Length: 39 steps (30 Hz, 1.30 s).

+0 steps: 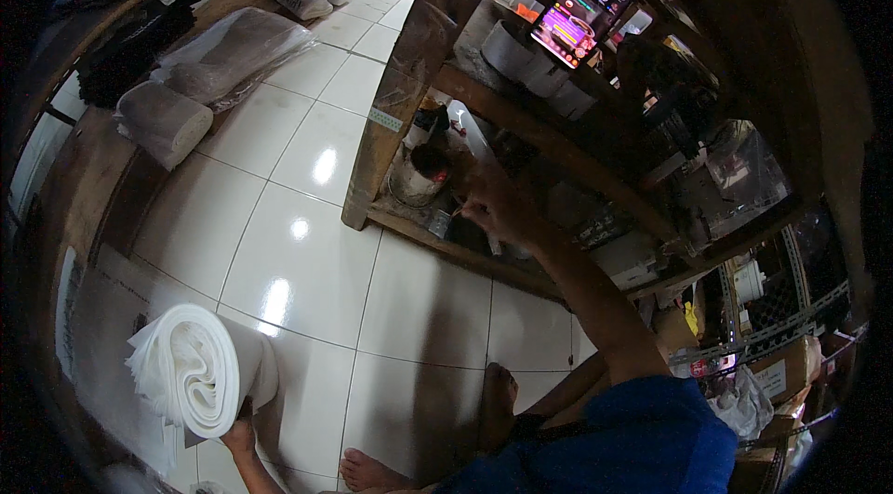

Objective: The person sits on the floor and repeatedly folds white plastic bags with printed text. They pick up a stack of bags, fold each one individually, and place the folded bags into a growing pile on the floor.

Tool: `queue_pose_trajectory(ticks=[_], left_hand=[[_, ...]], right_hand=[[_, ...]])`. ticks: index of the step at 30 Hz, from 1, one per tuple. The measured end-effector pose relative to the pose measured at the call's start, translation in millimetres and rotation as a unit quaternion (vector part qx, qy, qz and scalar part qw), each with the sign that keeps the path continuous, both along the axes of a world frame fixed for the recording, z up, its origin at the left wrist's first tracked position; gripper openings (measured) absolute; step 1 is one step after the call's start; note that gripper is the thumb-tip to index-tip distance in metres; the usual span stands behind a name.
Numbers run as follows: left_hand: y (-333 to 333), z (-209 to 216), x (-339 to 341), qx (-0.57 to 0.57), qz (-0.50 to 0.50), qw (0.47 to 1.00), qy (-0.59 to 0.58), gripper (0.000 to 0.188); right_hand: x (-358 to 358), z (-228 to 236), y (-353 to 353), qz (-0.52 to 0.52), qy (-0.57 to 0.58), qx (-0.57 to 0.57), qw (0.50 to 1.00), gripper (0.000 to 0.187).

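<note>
My left hand point(240, 436), low at the left, is closed around the underside of a thick white roll of thin sheets point(209, 371). The roll's spiral end faces up, and loose ragged edges hang at its left side. My right arm stretches forward into a dark wooden shelf unit. There my right hand point(502, 207) has its fingers partly apart, in deep shadow, and I make out nothing held in it. Beside its fingers stands a dirty pale can point(411, 181) with a dark opening. A long white strip-like piece point(472, 129) lies just beyond the hand.
A lit phone point(584, 10) leans on the upper shelf near a round pale container point(508, 47). Clear plastic-wrapped packs point(166, 122) lie on a wooden bench at left. White floor tiles point(288, 215) stretch between. Metal racks with boxes point(786, 368) stand at right.
</note>
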<state>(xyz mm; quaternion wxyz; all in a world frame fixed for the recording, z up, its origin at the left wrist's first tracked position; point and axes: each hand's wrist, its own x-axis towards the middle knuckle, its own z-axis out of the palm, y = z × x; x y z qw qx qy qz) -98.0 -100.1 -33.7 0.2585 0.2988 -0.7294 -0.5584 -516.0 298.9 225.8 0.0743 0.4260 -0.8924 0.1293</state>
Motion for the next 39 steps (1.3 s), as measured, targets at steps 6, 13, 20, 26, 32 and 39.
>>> queue_pose_trajectory(ticks=[6,13,20,26,32,39], left_hand=[[-3.5,-9.4,-8.7,0.008,-0.020,1.000,0.018,0.067],[7.3,50.9,-29.4,-0.111,-0.071,0.981,-0.144,0.045],[0.6,101.5,-35.1,-0.016,-0.055,0.998,-0.024,0.049],[-3.1,94.1,-34.4,0.006,-0.049,0.998,0.026,0.047],[-12.3,91.8,-39.7,-0.012,-0.118,0.992,0.040,0.048],[-12.3,85.5,-56.1,0.081,-0.139,0.986,0.037,0.051]], right_hand=[[41.5,-20.5,-55.5,0.135,-0.171,-0.062,0.974,0.013],[96.3,-51.6,-118.9,0.056,-0.587,-0.019,0.808,0.018],[125.8,-35.7,-167.4,0.058,-0.657,-0.043,0.750,0.029],[131.5,29.2,-223.2,0.262,-0.361,0.073,0.892,0.082],[123.0,42.3,-275.4,0.445,-0.281,0.094,0.845,0.103],[140.8,38.7,-295.8,0.508,-0.211,0.124,0.826,0.106]])
